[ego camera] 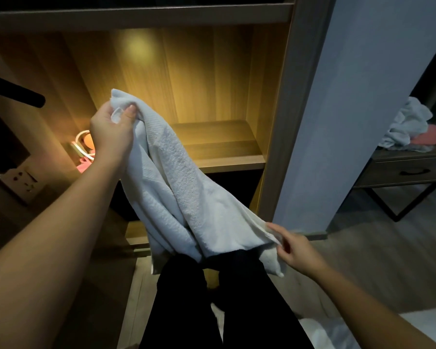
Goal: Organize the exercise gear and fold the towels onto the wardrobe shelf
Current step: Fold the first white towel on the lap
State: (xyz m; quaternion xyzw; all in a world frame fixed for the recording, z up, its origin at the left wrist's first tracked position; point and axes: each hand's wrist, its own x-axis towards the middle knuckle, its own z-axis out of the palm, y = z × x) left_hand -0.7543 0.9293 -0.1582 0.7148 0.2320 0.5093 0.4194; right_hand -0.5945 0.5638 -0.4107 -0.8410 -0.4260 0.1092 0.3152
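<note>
Left hand (112, 127) grips 1 top corner of the white towel (176, 192), held high, apparently so it hangs open for folding. Right hand (296, 250) pinches the lower edge. Towel crumpled and textured, slung between the 2 hands. The lit wardrobe shelf (219, 147) lies beyond the left hand.

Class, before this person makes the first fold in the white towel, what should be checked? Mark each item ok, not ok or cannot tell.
1. Top end of white towel gripped by left hand: ok.
2. Lower corner pinched by right hand: ok.
3. Towel spread flat between the hands: not ok, it hangs bunched.
4. Bare room on wardrobe shelf: ok, on its right part.
5. Exercise gear at the shelf's left tidy: cannot tell, the arm hides most of it.
</note>
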